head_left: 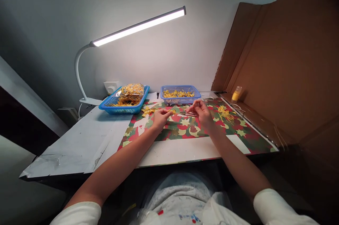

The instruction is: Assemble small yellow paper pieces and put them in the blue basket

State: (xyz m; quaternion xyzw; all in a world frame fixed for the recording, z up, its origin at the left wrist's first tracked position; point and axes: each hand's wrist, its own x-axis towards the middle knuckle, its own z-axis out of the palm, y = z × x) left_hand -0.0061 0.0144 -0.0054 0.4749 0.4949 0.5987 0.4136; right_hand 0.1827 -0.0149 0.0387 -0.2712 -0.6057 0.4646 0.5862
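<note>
Yellow piece and tool, both in front of the basket.
Left hand pinches the piece; right hand curls round the tool, by the basket's right end.

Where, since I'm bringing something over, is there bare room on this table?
White paper, between blue tray and front edge; also the pale strip between left forearm and right forearm. Crowded: around the left hand and right hand, the purple basket behind, gold strands at right.
</note>
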